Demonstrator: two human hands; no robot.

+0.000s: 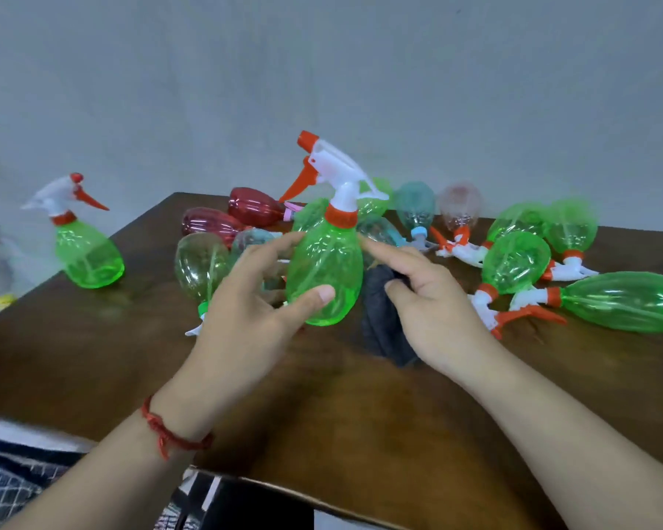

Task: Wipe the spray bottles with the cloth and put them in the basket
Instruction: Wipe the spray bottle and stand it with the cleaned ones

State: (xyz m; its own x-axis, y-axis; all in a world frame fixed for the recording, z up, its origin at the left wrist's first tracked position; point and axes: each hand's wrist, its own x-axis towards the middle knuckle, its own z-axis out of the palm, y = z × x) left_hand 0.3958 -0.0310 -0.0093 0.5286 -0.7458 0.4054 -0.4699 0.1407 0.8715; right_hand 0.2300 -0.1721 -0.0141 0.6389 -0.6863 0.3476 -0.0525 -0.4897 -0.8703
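While the left hand (245,311) grips the upright green plastic spray bottle (330,258), the right hand (437,311) clutches the dark grey cloth (379,323) just beside it

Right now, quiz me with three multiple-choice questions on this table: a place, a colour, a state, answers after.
1. Where does the lone upright green translucent plastic spray bottle stand?
A) far left of the brown wooden table
B) its right edge
C) in a basket
2. What colour is the collar of the green spray bottle that the left hand grips?
A) blue
B) black
C) orange
3. What does the right hand hold?
A) nothing
B) a dark grey cloth
C) a red bottle
A: it stands alone there. C: orange ring under the white head. B: it grips the cloth.
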